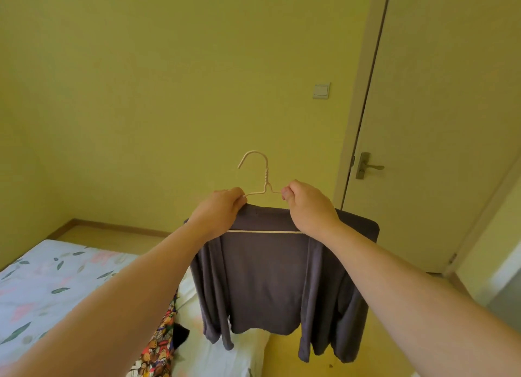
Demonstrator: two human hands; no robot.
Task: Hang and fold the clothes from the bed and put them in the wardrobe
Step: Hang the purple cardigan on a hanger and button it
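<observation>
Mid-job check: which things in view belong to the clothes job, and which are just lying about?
Job: grey top on the hanger, gripped by left hand and right hand; patterned cloth and black item lying on the bed.
Just there: door, door handle, light switch.

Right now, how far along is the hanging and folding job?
Done: the grey top already sits on the wire hanger. In hand: the left hand and right hand grip the hanger's shoulders, holding it up. Left: a patterned garment lies on the bed; no wardrobe is in view.
</observation>
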